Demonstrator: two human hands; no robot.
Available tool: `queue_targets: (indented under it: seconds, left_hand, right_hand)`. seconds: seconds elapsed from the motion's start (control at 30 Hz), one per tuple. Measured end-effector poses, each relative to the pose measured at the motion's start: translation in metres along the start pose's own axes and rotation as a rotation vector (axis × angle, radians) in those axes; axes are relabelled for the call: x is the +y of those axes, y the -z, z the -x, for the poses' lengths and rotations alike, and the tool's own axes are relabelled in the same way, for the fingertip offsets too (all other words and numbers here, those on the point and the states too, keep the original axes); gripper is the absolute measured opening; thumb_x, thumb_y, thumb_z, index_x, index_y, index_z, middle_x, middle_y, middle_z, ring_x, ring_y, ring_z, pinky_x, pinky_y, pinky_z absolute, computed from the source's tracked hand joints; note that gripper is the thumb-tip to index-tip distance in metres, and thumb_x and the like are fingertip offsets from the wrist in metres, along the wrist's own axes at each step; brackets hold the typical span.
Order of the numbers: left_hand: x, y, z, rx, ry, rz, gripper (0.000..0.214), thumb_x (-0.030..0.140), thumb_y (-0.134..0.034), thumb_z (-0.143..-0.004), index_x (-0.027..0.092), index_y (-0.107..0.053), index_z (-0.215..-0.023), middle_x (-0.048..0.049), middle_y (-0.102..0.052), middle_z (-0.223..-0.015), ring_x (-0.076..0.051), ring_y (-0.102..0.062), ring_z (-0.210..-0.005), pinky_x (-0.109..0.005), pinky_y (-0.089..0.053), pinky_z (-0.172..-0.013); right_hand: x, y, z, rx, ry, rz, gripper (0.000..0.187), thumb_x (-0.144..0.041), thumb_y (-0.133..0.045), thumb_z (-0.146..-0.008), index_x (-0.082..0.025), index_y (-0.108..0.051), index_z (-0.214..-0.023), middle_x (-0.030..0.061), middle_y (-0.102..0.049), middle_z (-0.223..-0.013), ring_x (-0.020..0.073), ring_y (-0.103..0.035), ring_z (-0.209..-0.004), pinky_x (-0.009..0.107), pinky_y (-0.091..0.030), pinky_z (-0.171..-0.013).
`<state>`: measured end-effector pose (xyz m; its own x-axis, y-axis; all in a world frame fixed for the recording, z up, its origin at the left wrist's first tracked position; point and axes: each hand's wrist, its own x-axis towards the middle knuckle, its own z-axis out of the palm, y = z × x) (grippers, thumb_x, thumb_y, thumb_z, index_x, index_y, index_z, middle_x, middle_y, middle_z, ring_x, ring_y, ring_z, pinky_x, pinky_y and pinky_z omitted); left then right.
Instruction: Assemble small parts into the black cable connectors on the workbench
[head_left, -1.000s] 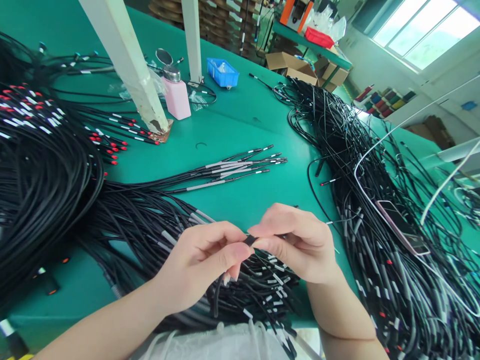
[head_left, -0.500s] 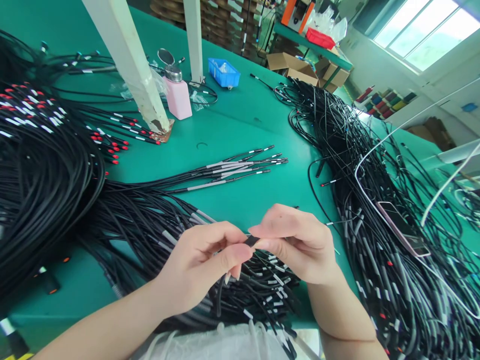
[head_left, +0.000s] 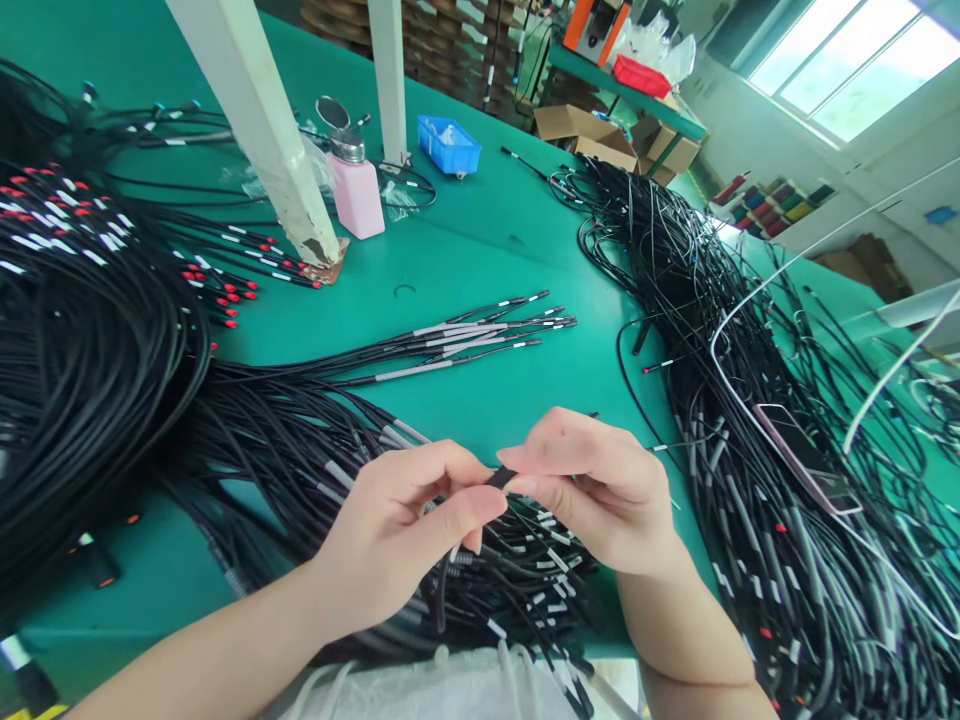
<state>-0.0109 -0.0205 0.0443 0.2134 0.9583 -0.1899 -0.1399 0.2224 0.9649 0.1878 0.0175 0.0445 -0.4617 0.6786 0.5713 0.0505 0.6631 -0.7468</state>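
Between my two hands is a short black piece of cable (head_left: 501,478), its ends mostly covered by fingers. My left hand (head_left: 420,520) pinches it from the left with thumb and fingertips. From the right, my right hand (head_left: 600,480) pinches the same piece, its thumb and forefinger close to the left thumb. A dark cable end hangs below the left fingers. Beneath both hands spreads a bundle of black cables (head_left: 300,440) with grey ribbed sleeves and white labels. Beyond them, several sleeved cable ends (head_left: 472,338) lie fanned out on the green table (head_left: 480,255).
Large coils of black cable (head_left: 97,320) with red tips fill the left. Another long cable heap (head_left: 690,290) runs down the right, a phone (head_left: 806,458) on it. White posts (head_left: 262,130), a pink pump bottle (head_left: 357,195) and a blue bin (head_left: 448,148) stand further back.
Both hands keep their pinch on the black cable piece. The fingers have shifted only slightly, and the surroundings look the same.
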Motion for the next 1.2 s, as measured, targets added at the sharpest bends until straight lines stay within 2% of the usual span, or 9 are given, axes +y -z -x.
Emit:
queue_targets:
  seconds: [0.1,0.23,0.33,0.47,0.57,0.67,0.83,0.93,1.2]
  left_hand:
    - [-0.002,0.001,0.0,0.01,-0.02,0.023,0.019,0.027,-0.08,-0.084,0.022,-0.069,-0.069,0.0056,-0.063,-0.055,-0.011,-0.055,-0.05,-0.024,-0.045,-0.052]
    - [-0.014,0.007,-0.003,-0.028,-0.143,0.023,0.019,0.02,-0.08,-0.086,0.023,-0.068,-0.072,0.0058,-0.067,-0.062,-0.01,-0.06,-0.053,-0.021,-0.045,-0.052]
    - [-0.018,0.01,-0.006,-0.044,-0.193,0.015,0.021,0.019,-0.081,-0.088,0.023,-0.067,-0.072,0.0062,-0.066,-0.063,-0.01,-0.058,-0.054,-0.02,-0.046,-0.051]
    - [-0.014,0.007,-0.005,-0.019,-0.191,0.003,0.021,0.017,-0.08,-0.086,0.023,-0.067,-0.07,0.0067,-0.064,-0.062,-0.01,-0.056,-0.054,-0.021,-0.045,-0.052]
    - [-0.007,0.002,-0.002,0.04,-0.11,0.003,0.02,0.02,-0.08,-0.083,0.023,-0.067,-0.068,0.0065,-0.065,-0.059,-0.01,-0.057,-0.053,-0.022,-0.043,-0.052]
    - [-0.005,0.001,-0.001,0.032,-0.069,0.023,0.02,0.022,-0.078,-0.086,0.022,-0.068,-0.068,0.0065,-0.063,-0.055,-0.01,-0.056,-0.051,-0.023,-0.041,-0.051]
    - [-0.011,0.006,-0.006,-0.07,-0.162,0.03,0.018,0.016,-0.077,-0.087,0.022,-0.069,-0.072,0.0077,-0.065,-0.058,-0.008,-0.058,-0.049,-0.018,-0.042,-0.048]
    - [-0.014,0.009,-0.007,-0.056,-0.191,0.034,0.019,0.012,-0.078,-0.086,0.022,-0.068,-0.072,0.0082,-0.066,-0.062,-0.007,-0.062,-0.052,-0.016,-0.046,-0.049]
    - [-0.019,0.01,-0.005,-0.06,-0.266,-0.003,0.019,0.012,-0.077,-0.09,0.023,-0.071,-0.076,0.0083,-0.069,-0.061,-0.007,-0.063,-0.053,-0.015,-0.045,-0.049]
  right_hand:
    - [-0.001,0.001,-0.001,-0.01,-0.015,-0.025,0.022,-0.013,-0.071,-0.102,-0.025,-0.078,-0.119,0.0019,-0.076,-0.079,0.0156,-0.066,-0.065,0.027,-0.054,-0.055]
    - [-0.007,0.002,-0.002,0.025,-0.07,0.053,0.015,-0.016,-0.074,-0.101,-0.023,-0.078,-0.114,0.0023,-0.077,-0.08,0.014,-0.062,-0.063,0.027,-0.051,-0.053]
    - [-0.009,0.001,-0.003,0.035,-0.076,0.08,0.017,-0.012,-0.076,-0.099,-0.021,-0.078,-0.114,0.0036,-0.08,-0.085,0.0138,-0.066,-0.068,0.026,-0.053,-0.056]
    - [-0.007,0.0,-0.002,0.03,-0.061,0.068,0.02,-0.011,-0.073,-0.1,-0.022,-0.078,-0.116,0.0033,-0.079,-0.085,0.0154,-0.069,-0.069,0.027,-0.056,-0.058]
    - [-0.004,0.0,-0.001,0.019,-0.025,0.058,0.025,-0.007,-0.072,-0.099,-0.022,-0.078,-0.117,0.0025,-0.077,-0.082,0.0155,-0.067,-0.068,0.027,-0.054,-0.058]
    - [-0.001,0.002,0.001,0.002,0.018,0.025,0.028,-0.001,-0.071,-0.097,-0.02,-0.078,-0.116,0.0022,-0.076,-0.081,0.0147,-0.066,-0.07,0.026,-0.054,-0.059]
    - [-0.002,0.003,-0.001,0.02,0.022,0.029,0.017,-0.009,-0.074,-0.099,-0.017,-0.078,-0.113,0.0027,-0.075,-0.079,0.0133,-0.063,-0.066,0.025,-0.052,-0.056]
    - [-0.004,0.002,-0.004,0.028,-0.003,0.081,0.014,-0.015,-0.076,-0.1,-0.018,-0.078,-0.113,0.0029,-0.075,-0.079,0.0137,-0.062,-0.065,0.025,-0.05,-0.053]
    - [-0.004,0.001,-0.004,0.029,0.033,0.091,0.015,-0.009,-0.074,-0.099,-0.018,-0.077,-0.111,0.0049,-0.08,-0.084,0.0143,-0.067,-0.068,0.025,-0.056,-0.057]
